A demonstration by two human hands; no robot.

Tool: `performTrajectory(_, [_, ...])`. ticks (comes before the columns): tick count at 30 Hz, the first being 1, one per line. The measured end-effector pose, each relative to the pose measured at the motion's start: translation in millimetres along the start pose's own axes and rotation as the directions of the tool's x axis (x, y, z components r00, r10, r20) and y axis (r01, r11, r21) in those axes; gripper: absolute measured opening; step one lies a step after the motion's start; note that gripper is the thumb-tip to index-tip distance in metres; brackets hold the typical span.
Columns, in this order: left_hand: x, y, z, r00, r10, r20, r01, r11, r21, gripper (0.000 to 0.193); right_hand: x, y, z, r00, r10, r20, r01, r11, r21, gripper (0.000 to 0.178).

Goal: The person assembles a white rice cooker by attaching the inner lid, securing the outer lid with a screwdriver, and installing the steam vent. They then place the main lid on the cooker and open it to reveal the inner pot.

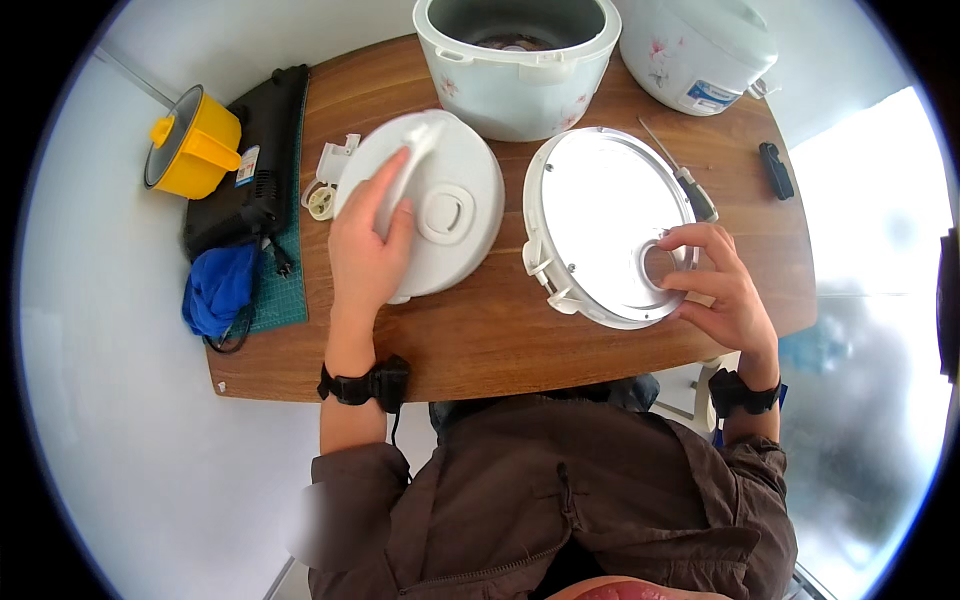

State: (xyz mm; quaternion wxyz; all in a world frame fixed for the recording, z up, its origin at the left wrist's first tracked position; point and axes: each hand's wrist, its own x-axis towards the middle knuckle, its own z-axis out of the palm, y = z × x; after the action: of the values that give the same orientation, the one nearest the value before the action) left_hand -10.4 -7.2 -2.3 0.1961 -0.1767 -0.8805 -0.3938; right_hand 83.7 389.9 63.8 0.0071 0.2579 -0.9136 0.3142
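A white round rice cooker lid (470, 190) lies top side up on the table's left half. My left hand (368, 245) is on its raised handle, index finger stretched along it and thumb on the other side; the remaining fingers are hidden. To the right, a second round lid piece (605, 215) shows its shiny metal inner plate, with white hinge tabs at its left edge. My right hand (715, 285) grips it by its right side, fingertips at the rim of a round hole (657, 266) and thumb lower at the outer edge.
A rice cooker body (515, 85) stands open behind the lids, beside another closed cooker (697, 50). A screwdriver (695, 192) and black tool (775, 171) lie right. Left are small white parts (325, 190), a yellow pot (205, 150), a black case (240, 205) and blue cloth (221, 290).
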Motion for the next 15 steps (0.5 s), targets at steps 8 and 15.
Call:
performTrajectory(8, [1.0, 22.4, -2.5, 0.923, -0.11, 0.368, 0.081, 0.992, 0.092, 0.047, 9.7, 4.6, -3.0, 0.996, 0.022, -0.085, -0.02, 1.0, 0.017, 0.034])
performTrajectory(15, [-0.6, 15.6, 2.1, 0.953, -0.08, 0.293, 0.05, 0.993, 0.108, 0.053, 17.9, -1.0, 1.3, 0.997, -0.002, -0.083, 0.002, 1.0, -0.009, 0.034])
